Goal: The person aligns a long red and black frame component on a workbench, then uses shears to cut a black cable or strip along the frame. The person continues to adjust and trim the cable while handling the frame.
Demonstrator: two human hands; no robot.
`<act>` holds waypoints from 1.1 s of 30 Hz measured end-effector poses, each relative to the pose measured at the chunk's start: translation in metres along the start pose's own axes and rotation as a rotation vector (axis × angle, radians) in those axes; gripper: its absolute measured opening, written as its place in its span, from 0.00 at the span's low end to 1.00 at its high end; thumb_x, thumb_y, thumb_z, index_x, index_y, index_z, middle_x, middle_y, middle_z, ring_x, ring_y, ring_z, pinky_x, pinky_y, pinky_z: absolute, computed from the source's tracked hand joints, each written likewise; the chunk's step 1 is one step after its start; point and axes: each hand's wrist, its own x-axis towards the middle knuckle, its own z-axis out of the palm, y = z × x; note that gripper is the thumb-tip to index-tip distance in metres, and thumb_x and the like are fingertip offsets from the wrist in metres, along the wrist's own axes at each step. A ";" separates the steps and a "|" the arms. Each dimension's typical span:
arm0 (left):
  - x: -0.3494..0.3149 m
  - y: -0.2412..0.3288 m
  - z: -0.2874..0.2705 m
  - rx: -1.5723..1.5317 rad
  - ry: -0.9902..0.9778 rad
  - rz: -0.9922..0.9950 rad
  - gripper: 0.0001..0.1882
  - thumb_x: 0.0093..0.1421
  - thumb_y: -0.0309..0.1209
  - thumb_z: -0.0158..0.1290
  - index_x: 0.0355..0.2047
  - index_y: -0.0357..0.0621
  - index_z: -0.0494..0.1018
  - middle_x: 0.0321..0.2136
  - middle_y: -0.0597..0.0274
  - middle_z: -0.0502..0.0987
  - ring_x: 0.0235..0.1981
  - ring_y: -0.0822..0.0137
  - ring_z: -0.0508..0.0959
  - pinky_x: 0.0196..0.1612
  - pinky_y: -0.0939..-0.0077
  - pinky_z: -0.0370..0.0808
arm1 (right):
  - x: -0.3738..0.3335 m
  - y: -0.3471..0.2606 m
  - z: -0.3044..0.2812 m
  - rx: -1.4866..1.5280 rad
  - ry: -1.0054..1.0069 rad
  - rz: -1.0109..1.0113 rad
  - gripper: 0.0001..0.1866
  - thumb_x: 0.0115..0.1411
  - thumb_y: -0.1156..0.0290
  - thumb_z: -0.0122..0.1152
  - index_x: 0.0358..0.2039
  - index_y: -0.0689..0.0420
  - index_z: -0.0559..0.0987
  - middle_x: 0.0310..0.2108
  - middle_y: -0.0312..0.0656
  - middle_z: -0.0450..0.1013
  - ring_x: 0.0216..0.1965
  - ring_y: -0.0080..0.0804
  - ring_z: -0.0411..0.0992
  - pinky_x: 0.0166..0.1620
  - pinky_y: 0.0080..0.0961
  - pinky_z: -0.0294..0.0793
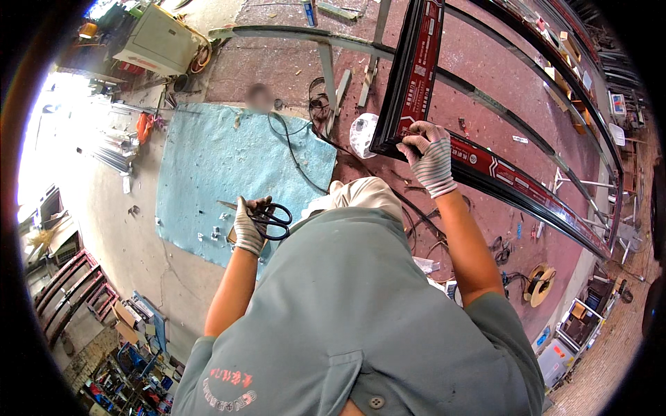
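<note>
My left hand [248, 227], in a striped knit glove, is closed around a pair of scissors [269, 220]. Their black loop handles point right, toward my body, and the blades stick out to the left. On the other side, my gloved right hand [431, 161] has its fingers bent and pinched at the inner corner of a large dark frame [420, 69]. Red printed protective film covers the frame's faces. One bar runs away from me and another runs off to the right. Whatever lies under the right fingertips is hidden.
Metal support rails [479, 90] carry the frame above the reddish floor. A light blue mat [208, 159] with small scraps lies at left, crossed by a black cable [295, 156]. A clear plastic bag [363, 134] sits by the frame corner. A tape roll [540, 284] lies at right.
</note>
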 end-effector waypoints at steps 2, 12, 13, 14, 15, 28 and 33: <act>0.003 -0.001 -0.001 -0.006 0.004 0.005 0.25 0.72 0.49 0.42 0.23 0.45 0.69 0.27 0.50 0.79 0.41 0.46 0.81 0.47 0.44 0.76 | -0.001 0.001 -0.002 0.009 -0.044 0.029 0.15 0.43 0.71 0.77 0.31 0.51 0.78 0.43 0.38 0.73 0.43 0.41 0.71 0.47 0.42 0.69; 0.005 0.000 0.006 -0.004 -0.038 -0.011 0.25 0.71 0.51 0.43 0.23 0.47 0.68 0.28 0.49 0.80 0.41 0.47 0.80 0.52 0.46 0.74 | 0.003 0.000 0.001 0.103 -0.070 0.116 0.14 0.49 0.78 0.70 0.35 0.55 0.74 0.50 0.45 0.72 0.50 0.48 0.69 0.54 0.43 0.69; 0.005 0.000 0.006 0.003 -0.043 -0.005 0.25 0.71 0.51 0.43 0.23 0.47 0.68 0.28 0.49 0.80 0.41 0.47 0.80 0.52 0.46 0.74 | 0.004 0.000 0.001 0.091 -0.071 0.098 0.15 0.50 0.78 0.69 0.36 0.54 0.74 0.50 0.45 0.72 0.50 0.48 0.69 0.54 0.44 0.69; 0.005 0.001 0.006 -0.003 -0.047 -0.007 0.25 0.72 0.51 0.42 0.23 0.47 0.68 0.28 0.48 0.80 0.41 0.47 0.80 0.52 0.46 0.74 | 0.005 0.000 0.001 0.082 -0.090 0.068 0.15 0.51 0.78 0.68 0.37 0.54 0.74 0.50 0.45 0.72 0.50 0.48 0.69 0.54 0.44 0.68; 0.006 0.001 0.006 -0.010 -0.051 -0.011 0.25 0.72 0.51 0.42 0.23 0.47 0.68 0.28 0.48 0.80 0.41 0.47 0.80 0.51 0.46 0.74 | 0.005 0.002 0.001 0.072 -0.110 0.039 0.15 0.52 0.78 0.67 0.38 0.54 0.73 0.50 0.45 0.72 0.50 0.49 0.69 0.55 0.45 0.68; 0.007 -0.001 -0.003 -0.137 -0.098 -0.029 0.26 0.70 0.52 0.46 0.21 0.47 0.69 0.26 0.52 0.78 0.41 0.47 0.80 0.49 0.46 0.73 | 0.005 0.006 0.000 -0.030 -0.077 0.132 0.30 0.48 0.59 0.75 0.48 0.57 0.73 0.50 0.50 0.70 0.51 0.52 0.68 0.57 0.47 0.67; 0.005 -0.007 -0.010 -0.156 -0.093 -0.034 0.26 0.70 0.53 0.46 0.21 0.48 0.68 0.26 0.53 0.78 0.42 0.46 0.79 0.49 0.44 0.73 | 0.008 0.004 0.000 -0.307 -0.182 0.352 0.50 0.41 0.40 0.76 0.58 0.60 0.70 0.51 0.56 0.70 0.53 0.55 0.67 0.58 0.49 0.66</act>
